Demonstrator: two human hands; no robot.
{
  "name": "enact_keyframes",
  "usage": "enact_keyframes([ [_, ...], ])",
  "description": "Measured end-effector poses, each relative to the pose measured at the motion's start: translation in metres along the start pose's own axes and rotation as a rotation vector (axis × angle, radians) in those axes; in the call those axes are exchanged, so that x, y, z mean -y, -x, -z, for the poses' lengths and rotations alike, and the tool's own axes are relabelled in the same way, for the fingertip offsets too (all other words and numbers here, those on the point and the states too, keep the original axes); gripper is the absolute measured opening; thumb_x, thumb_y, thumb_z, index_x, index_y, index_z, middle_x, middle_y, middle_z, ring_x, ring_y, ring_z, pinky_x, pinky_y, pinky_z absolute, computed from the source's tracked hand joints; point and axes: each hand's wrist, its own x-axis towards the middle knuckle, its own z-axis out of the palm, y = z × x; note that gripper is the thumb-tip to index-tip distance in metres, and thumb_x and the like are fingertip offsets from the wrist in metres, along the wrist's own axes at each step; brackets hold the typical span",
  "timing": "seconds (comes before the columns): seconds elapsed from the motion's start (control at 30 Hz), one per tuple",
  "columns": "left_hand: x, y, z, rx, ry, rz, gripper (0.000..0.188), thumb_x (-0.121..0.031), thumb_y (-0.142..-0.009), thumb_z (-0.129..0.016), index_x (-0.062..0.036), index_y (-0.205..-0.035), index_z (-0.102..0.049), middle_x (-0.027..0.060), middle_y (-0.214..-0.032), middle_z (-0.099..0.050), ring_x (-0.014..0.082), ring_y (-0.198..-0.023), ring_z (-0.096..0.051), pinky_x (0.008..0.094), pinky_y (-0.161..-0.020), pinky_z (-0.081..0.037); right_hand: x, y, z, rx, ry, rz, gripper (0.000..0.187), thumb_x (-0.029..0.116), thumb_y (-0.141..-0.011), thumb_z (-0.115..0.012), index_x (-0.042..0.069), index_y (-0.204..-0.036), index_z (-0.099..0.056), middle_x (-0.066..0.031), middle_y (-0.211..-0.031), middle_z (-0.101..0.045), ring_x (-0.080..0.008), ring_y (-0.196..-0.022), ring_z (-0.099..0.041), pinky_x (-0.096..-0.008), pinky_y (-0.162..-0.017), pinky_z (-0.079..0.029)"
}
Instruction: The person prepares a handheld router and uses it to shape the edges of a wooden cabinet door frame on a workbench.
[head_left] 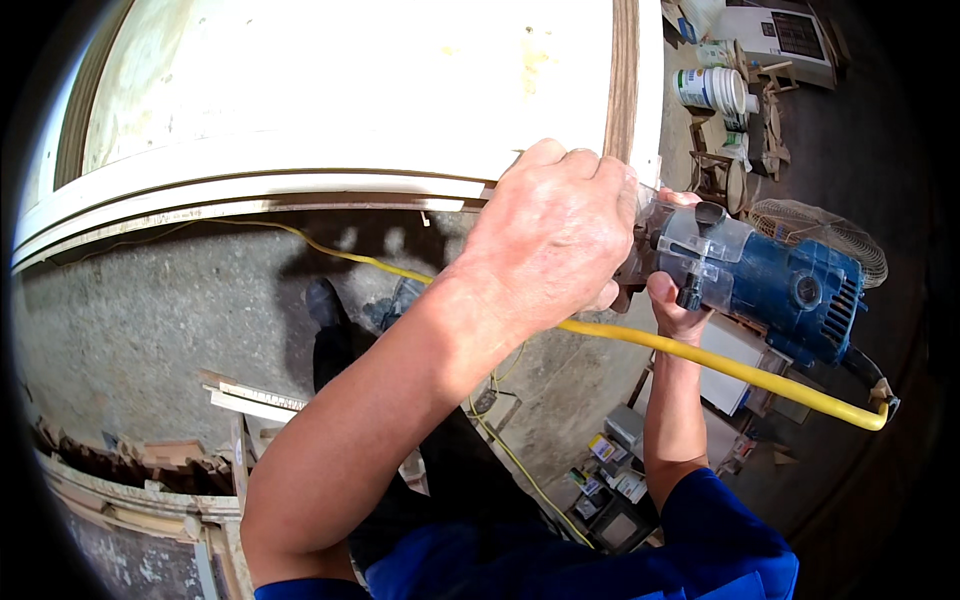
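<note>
A blue trim router (800, 290) with a clear plastic base lies on its side at the right corner of a white, wood-edged panel (350, 95). My right hand (680, 308) is wrapped around the router's base from below, thumb on the near side and fingertips showing beyond it. Closed, my left hand (560, 230) grips at the base end of the router, against the panel's near edge. Its knuckles face up, and its fingertips are mostly hidden. The bit cannot be seen. A yellow cord (740, 370) runs from the router's rear, passing under my left forearm.
White buckets (712, 90) and wood scraps stand at the far right, near a wire fan guard (825, 235). Boxes and small containers (615, 470) sit on the floor beside my right arm. Lumber pieces (165, 510) lie at the lower left. The yellow cord crosses the concrete floor.
</note>
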Motion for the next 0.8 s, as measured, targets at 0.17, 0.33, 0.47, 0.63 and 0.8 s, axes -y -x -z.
enact_keyframes([
  [0.17,-0.0006,0.0006,-0.0029,-0.051,-0.008,-0.005,0.079,-0.039,-0.053,-0.091,0.0043,-0.115,-0.072,0.0068,-0.096,-0.069,0.0177,-0.086,-0.065,0.0316,-0.079,-0.050,-0.0007,0.0025,0.0010,-0.007,-0.019,-0.036,0.083,0.043,-0.074,-0.090,0.006,-0.136,-0.049,-0.0109,-0.129,-0.060,-0.0232,-0.120,-0.058,-0.0398,-0.102,-0.047],
  [0.33,-0.0013,0.0013,-0.0058,-0.074,-0.023,0.004,0.076,-0.036,-0.051,-0.090,0.0046,-0.114,-0.073,0.0069,-0.095,-0.069,0.0175,-0.083,-0.064,0.0315,-0.078,-0.050,-0.0025,0.0046,0.0006,-0.016,-0.093,-0.077,0.089,0.041,-0.073,-0.092,0.006,-0.139,-0.045,-0.0109,-0.130,-0.059,-0.0251,-0.124,-0.058,-0.0417,-0.106,-0.045],
  [0.47,-0.0008,0.0015,-0.0070,-0.083,-0.029,0.002,0.077,-0.035,-0.051,-0.089,0.0048,-0.114,-0.073,0.0067,-0.094,-0.069,0.0172,-0.082,-0.063,0.0315,-0.077,-0.050,-0.0020,0.0040,-0.0004,-0.021,-0.107,-0.091,0.090,0.041,-0.072,-0.093,0.006,-0.139,-0.045,-0.0109,-0.132,-0.059,-0.0267,-0.126,-0.057,-0.0435,-0.108,-0.045],
  [0.63,-0.0014,0.0012,-0.0060,-0.083,-0.036,0.008,0.076,-0.035,-0.051,-0.089,0.0048,-0.114,-0.074,0.0065,-0.093,-0.069,0.0169,-0.081,-0.063,0.0312,-0.077,-0.050,-0.0024,0.0038,0.0002,-0.022,-0.107,-0.100,0.091,0.041,-0.071,-0.093,0.007,-0.140,-0.045,-0.0107,-0.132,-0.059,-0.0269,-0.126,-0.057,-0.0438,-0.108,-0.045],
  [0.8,-0.0009,0.0014,-0.0080,-0.109,-0.032,0.009,0.076,-0.035,-0.051,-0.089,0.0047,-0.113,-0.074,0.0058,-0.091,-0.068,0.0166,-0.080,-0.063,0.0312,-0.076,-0.050,-0.0027,0.0028,0.0012,-0.010,-0.122,-0.112,0.091,0.040,-0.070,-0.094,0.007,-0.140,-0.046,-0.0101,-0.132,-0.059,-0.0269,-0.127,-0.057,-0.0443,-0.108,-0.045],
])
